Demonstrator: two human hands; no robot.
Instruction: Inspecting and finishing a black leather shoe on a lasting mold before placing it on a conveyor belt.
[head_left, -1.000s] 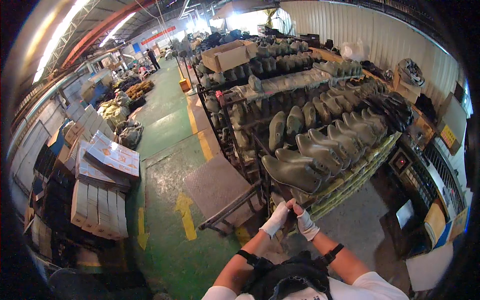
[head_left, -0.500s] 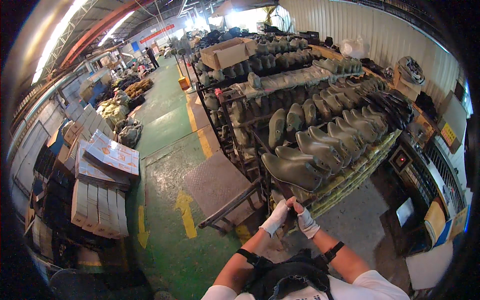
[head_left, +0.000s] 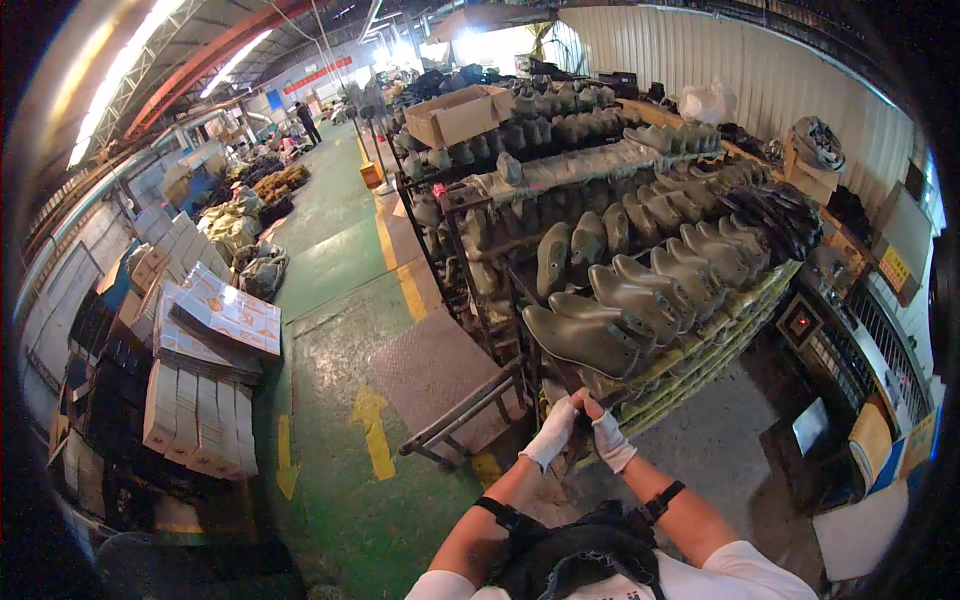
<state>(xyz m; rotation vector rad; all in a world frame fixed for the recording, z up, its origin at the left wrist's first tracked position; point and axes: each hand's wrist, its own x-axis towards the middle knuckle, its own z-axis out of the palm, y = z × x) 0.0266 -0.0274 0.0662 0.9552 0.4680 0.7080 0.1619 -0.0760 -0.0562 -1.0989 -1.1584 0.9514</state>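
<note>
Both of my hands are at the near end of a wheeled-looking rack, close together with their fingertips almost meeting. White fingerless gloves cover my left hand and my right hand. Their bare fingers are curled round the rack's near edge; just what part they grip is partly hidden. Right beyond them, rows of olive-green shoe-shaped pieces, like shoe lasts, lie on the rack's upper shelf. Yellowish layered shelf edges run along its right side.
A metal plate and a slanting bar stand left of the rack. Farther left is a green aisle with yellow arrows, then stacked cartons. An open cardboard box sits atop the racks. Metal cabinets line the right. A person stands far off.
My hands keep their place at the rack's end. Only the view has tilted very slightly; the rack and its load look the same.
</note>
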